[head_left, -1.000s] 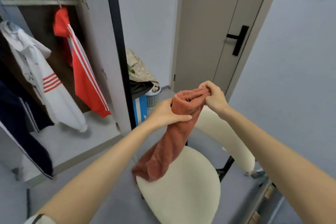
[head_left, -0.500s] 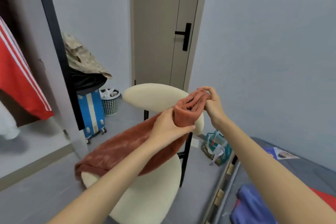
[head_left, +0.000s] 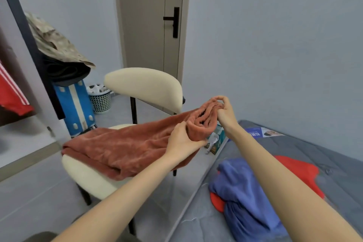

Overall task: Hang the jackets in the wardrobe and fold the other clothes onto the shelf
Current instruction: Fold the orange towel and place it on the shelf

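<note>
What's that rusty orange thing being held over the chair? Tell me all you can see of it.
A rust-orange garment of soft, fleecy-looking fabric, folded into a long band. Its lower end lies bunched on the cream chair seat; the other end is raised, showing layered folds. The left hand grips it near that end and the right hand pinches its top edge. Its type cannot be told.
</note>
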Available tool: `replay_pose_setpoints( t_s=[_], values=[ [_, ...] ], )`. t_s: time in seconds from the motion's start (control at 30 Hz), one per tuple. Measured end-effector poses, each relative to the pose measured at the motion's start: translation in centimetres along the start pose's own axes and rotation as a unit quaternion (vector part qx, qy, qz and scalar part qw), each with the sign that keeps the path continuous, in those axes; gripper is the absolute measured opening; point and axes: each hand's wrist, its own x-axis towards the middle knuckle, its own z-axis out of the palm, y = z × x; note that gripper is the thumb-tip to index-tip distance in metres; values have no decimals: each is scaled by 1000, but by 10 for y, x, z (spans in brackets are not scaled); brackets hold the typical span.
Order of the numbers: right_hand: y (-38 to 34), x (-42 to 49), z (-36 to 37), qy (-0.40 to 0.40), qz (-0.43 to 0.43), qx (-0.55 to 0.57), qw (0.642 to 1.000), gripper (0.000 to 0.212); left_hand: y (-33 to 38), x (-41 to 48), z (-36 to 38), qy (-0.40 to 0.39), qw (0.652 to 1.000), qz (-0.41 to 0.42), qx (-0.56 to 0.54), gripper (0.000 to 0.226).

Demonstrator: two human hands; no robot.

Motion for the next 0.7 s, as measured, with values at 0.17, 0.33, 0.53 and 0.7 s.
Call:
replay_pose_setpoints(
  t_s=[0.17,0.33,0.53,0.7],
  values=[
    [17,3,21,-31,23,-28,999,37,-23,-5,-12,22,997,-60,-53,52],
    [43,24,73,-100,50,-133,985,38,-68,-5,-42,5,978,-162,-133,52],
    [82,51,148,-192,80,-223,952,36,-135,-4,-77,-5,927,-292,-235,34],
    [121,66,212,-241,100,-242,934,30,-194,-3,-102,13,891,-373,-260,38]
  ],
)
